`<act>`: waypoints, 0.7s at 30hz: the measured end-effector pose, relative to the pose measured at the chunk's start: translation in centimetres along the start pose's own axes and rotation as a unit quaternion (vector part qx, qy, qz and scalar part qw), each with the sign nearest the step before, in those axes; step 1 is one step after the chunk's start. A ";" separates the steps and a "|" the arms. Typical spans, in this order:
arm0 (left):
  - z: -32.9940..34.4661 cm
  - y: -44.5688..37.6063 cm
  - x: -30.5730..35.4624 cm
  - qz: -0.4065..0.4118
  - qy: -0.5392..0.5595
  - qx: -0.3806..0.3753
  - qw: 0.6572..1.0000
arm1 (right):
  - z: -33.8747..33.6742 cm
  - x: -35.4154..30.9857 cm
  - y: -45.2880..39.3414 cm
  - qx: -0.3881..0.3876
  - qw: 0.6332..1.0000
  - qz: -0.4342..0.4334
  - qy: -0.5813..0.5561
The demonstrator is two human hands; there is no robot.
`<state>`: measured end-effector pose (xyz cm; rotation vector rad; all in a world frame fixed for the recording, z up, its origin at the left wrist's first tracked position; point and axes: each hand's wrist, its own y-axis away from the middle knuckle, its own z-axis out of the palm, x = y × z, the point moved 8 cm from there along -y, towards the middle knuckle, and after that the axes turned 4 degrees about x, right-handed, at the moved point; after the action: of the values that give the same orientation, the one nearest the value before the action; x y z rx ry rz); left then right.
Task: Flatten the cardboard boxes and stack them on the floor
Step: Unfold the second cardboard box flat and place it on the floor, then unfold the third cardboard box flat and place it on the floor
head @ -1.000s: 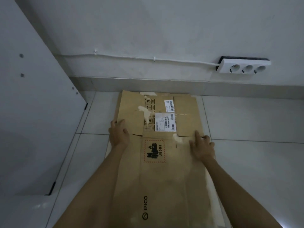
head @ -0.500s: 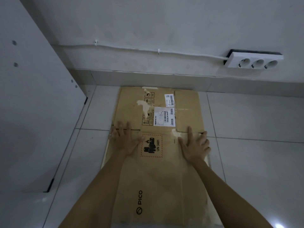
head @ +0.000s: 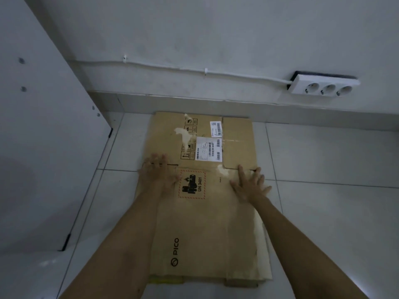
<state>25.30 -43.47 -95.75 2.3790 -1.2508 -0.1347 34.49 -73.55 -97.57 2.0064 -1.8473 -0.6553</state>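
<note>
A flattened brown cardboard box [head: 205,229] lies on the tiled floor, its far edge near the wall. It bears white shipping labels, a red-bordered UN 3481 mark and the word PICO. Edges of more flat cardboard [head: 241,283] show under its near end. My left hand [head: 158,174] rests palm down on the box's left side, fingers spread. My right hand [head: 250,186] lies flat on the right side, fingers apart. Neither hand grips anything.
A white panel [head: 43,147] stands along the left. The grey wall ahead carries a clipped white cable [head: 205,72] leading to a white triple socket strip [head: 323,86]. Pale floor tiles [head: 334,169] lie to the right of the box.
Both hands went from curled at the box's edges to flat and spread on its top, slightly nearer the middle. The view shifted so the box's near end shows.
</note>
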 end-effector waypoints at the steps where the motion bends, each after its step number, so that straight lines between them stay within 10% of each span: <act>1: -1.3 0.8 0.7 0.011 -0.016 0.000 1.000 | -0.9 0.2 0.9 -0.013 1.000 -0.006 0.027; 21: -63.3 33.2 3.3 0.057 -0.052 0.120 0.990 | -60.3 -17.5 40.1 0.184 0.950 -0.192 0.164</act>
<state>20.12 -40.83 -24.44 2.5201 -1.5264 -0.0782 32.67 -63.98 -23.68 2.5640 -1.4739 -0.0458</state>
